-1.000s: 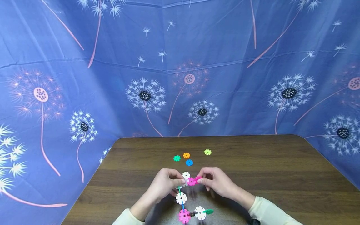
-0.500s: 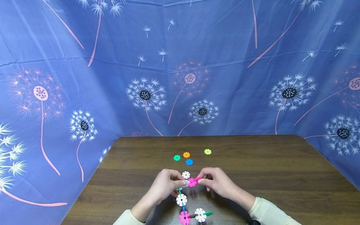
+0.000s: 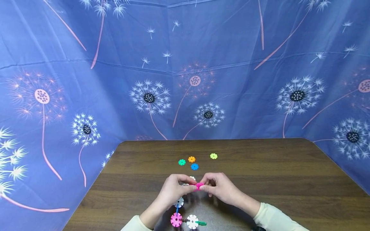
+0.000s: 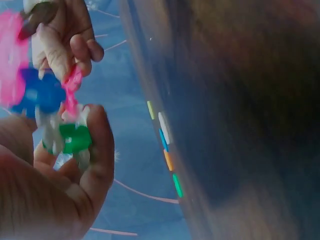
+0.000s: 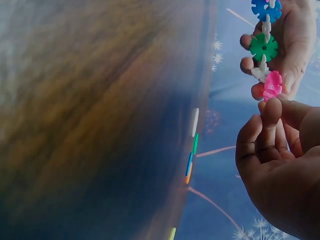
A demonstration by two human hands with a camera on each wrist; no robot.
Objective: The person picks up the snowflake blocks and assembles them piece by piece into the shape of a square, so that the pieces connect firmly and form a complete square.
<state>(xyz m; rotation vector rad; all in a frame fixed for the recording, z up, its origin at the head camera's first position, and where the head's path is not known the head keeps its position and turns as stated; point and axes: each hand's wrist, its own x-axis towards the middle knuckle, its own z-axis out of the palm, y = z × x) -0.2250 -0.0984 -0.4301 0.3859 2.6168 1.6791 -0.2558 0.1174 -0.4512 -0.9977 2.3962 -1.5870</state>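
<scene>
A chain of notched snowflake discs hangs between my hands. At its upper end, pink discs are pinched by the thumb and index finger of my left hand on one side. My right hand pinches the same pink part from the other side. Below my left hand hang a white disc, a pink disc, a second white disc and an end green disc. A green disc further up the chain shows in the right wrist view. My fingers hide part of the joint.
On the wooden table beyond my hands lie loose green, orange, blue and yellow discs. A loose white disc is partly hidden behind my fingers. A patterned blue cloth hangs behind the table.
My left fingers have shifted right, from a white disc to the pink discs by my right fingertips. The chain's lower end has swung left. The loose discs stay put.
</scene>
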